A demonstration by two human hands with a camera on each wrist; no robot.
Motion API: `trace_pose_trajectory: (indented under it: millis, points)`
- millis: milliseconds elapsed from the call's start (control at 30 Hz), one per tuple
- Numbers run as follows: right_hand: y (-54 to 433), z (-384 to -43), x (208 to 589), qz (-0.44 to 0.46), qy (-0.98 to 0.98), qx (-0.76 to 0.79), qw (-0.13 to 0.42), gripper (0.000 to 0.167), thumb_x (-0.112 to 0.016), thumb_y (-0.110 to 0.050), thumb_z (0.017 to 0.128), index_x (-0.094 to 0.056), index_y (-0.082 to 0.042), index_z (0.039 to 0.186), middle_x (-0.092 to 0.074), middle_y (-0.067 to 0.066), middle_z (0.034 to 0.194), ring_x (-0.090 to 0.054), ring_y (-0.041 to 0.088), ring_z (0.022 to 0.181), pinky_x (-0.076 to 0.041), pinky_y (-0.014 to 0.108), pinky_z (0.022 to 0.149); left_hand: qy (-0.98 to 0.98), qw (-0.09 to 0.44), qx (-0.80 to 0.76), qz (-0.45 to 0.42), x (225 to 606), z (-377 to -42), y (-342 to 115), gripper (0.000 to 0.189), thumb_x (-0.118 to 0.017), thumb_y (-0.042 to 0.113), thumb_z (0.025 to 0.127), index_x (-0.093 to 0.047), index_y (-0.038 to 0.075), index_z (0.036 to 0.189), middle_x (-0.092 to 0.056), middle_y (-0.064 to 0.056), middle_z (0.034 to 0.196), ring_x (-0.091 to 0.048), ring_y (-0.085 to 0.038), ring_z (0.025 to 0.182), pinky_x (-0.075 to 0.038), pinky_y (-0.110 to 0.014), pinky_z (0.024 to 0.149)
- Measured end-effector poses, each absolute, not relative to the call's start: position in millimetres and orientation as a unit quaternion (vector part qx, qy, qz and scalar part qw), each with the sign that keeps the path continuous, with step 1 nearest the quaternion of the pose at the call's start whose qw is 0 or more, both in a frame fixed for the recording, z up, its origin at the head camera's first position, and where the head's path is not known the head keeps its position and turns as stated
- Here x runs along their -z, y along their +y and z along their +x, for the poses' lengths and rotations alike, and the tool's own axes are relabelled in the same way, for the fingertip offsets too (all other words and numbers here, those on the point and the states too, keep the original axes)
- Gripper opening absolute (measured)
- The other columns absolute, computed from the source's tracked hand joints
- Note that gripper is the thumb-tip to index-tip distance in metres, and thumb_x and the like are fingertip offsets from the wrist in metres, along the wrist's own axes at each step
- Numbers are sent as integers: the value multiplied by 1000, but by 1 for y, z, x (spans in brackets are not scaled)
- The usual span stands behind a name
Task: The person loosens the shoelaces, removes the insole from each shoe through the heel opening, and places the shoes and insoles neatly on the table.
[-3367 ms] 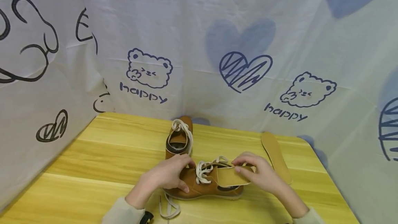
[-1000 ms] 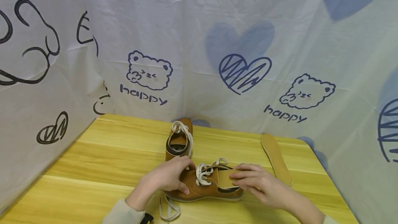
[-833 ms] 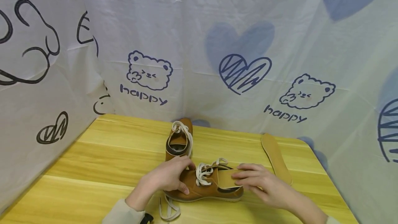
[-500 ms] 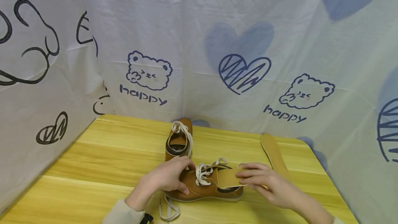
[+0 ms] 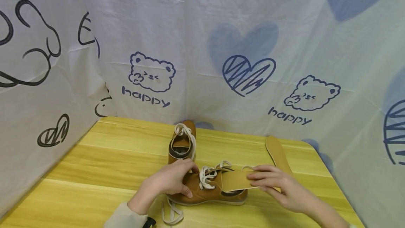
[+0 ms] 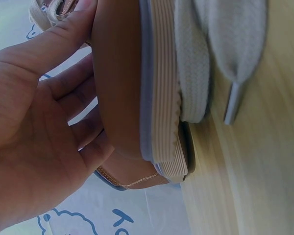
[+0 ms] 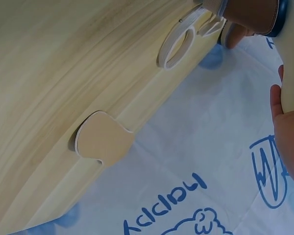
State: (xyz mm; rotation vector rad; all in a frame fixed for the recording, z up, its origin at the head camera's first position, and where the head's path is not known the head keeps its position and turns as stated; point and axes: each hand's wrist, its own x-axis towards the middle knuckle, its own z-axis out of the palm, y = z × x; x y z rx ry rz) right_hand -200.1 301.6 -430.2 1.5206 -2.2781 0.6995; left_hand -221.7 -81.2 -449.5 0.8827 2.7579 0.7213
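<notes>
A brown lace-up shoe point(image 5: 202, 197) lies on the table with its toe to the left. My left hand point(image 5: 167, 178) grips it by the toe; the left wrist view shows the thumb on top of the toe point(image 6: 118, 93) and fingers on its far side. From the shoe's opening a tan insole point(image 5: 235, 181) sticks out to the right, its front part hidden inside. My right hand point(image 5: 281, 187) pinches the insole's free end. In the right wrist view the insole point(image 7: 293, 83) stands between thumb and fingers, partly cut off by the frame.
Behind stands a second brown shoe point(image 5: 190, 127) with white laces. Another tan insole point(image 5: 277, 150) lies at the back right of the wooden table point(image 5: 120, 150). A loose white lace point(image 5: 177, 217) trails in front of the gripped shoe. A printed cloth point(image 5: 199, 90) hangs behind.
Over the last second my right hand has moved right with the insole, and more of it now shows outside the shoe. My left hand and the shoe have stayed in place.
</notes>
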Motion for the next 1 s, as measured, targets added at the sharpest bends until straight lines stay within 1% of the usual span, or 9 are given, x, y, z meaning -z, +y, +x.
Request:
trace_pose_trajectory:
  millis: [133,367,500,800,933,1000]
  points:
    - [306,-200,428,534,-793,-243,162,50,-75,13,83,-75,-13,126,-71,6,131,-55,19,133,-33,18,118,921,80,-242,295,449,-222,-81,62,-95,31,73,-65,19,126,-57,-3,144,-52,-25,133,-50,-48,105]
    - [313,-196,423,500,-819,-255,121,46,-72,13,87,-76,-14,125,-71,5,131,-55,22,133,-33,15,116,920,75,-240,299,449,-222,-81,62,-95,31,73,-65,19,125,-59,-2,141,-53,-25,132,-50,-48,105]
    - [317,-193,420,492,-824,-258,113,46,-72,12,88,-76,-14,125,-72,5,131,-55,21,133,-34,14,115,920,74,-239,303,449,-222,-81,62,-95,31,73,-65,18,125,-59,-3,140,-53,-25,131,-50,-47,105]
    - [328,-191,418,481,-826,-268,117,46,-71,14,87,-76,-13,124,-72,6,130,-54,14,135,-34,14,115,920,78,-244,298,450,-222,-81,62,-95,32,72,-65,18,125,-57,-5,144,-53,-26,133,-51,-49,105]
    - [335,-189,416,480,-823,-277,125,48,-70,17,86,-76,-13,124,-72,6,129,-54,14,134,-35,14,114,919,77,-245,299,450,-221,-81,62,-96,32,72,-65,18,124,-58,-4,143,-53,-25,133,-50,-48,105]
    - [338,-188,416,476,-822,-287,125,49,-70,18,86,-76,-13,124,-72,6,130,-53,13,135,-35,14,114,919,74,-244,301,449,-222,-81,62,-96,32,72,-65,18,124,-59,-2,139,-54,-24,131,-51,-47,105]
